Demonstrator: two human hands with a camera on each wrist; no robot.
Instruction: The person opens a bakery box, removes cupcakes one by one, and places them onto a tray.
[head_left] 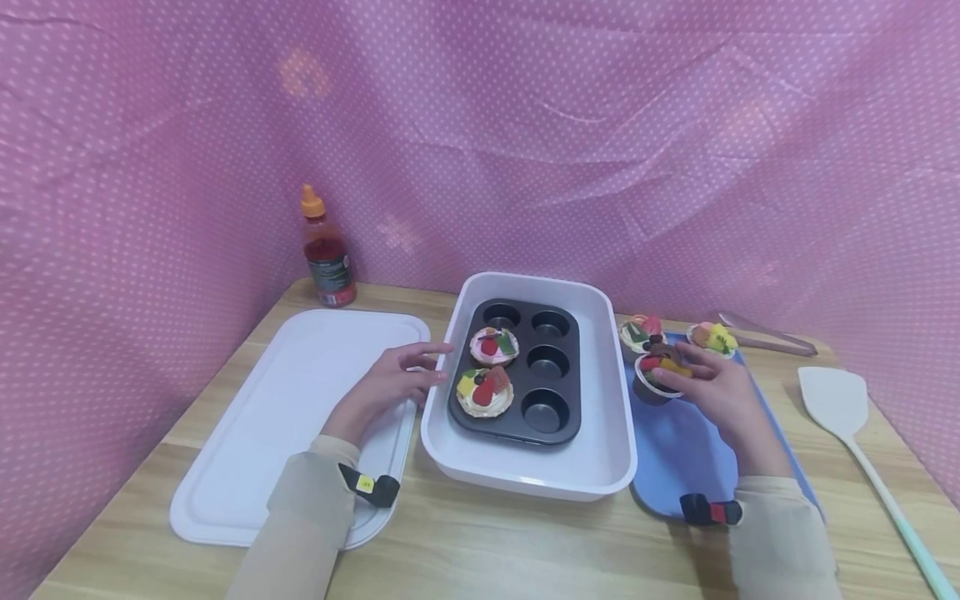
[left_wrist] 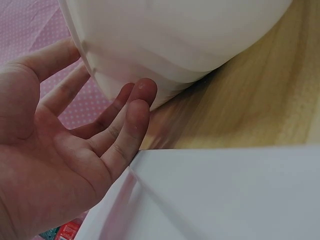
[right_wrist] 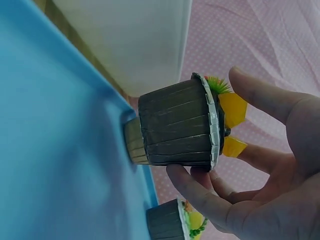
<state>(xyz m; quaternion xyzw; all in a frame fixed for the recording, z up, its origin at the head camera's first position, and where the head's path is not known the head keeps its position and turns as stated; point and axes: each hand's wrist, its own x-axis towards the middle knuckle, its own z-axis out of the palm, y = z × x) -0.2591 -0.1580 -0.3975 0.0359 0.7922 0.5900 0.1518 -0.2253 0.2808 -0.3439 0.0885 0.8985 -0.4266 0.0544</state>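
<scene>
Head view, bin: The tin (head_left: 551, 375) is set inside the white bin (head_left: 525, 479), walled in on all sides; two cakes (head_left: 480, 404) are seated in its left row, middle and near, apparently kept upright by the wells.
Head view, left hand: The left hand (head_left: 386, 387) is held at the bin's left rim, fingers apart and nothing gripped, perhaps so that the bin is steadied.
Head view, right hand: The cupcake (head_left: 651, 392) is gripped by the right hand (head_left: 720, 392) over the blue tray (head_left: 682, 467), right of the bin.
Left wrist view, fingers: They are spread by the bin's wall; firm contact cannot be told.
Right wrist view, cupcake: It is clamped between thumb and fingers at its topped end, seemingly so that the base is left free.
</scene>
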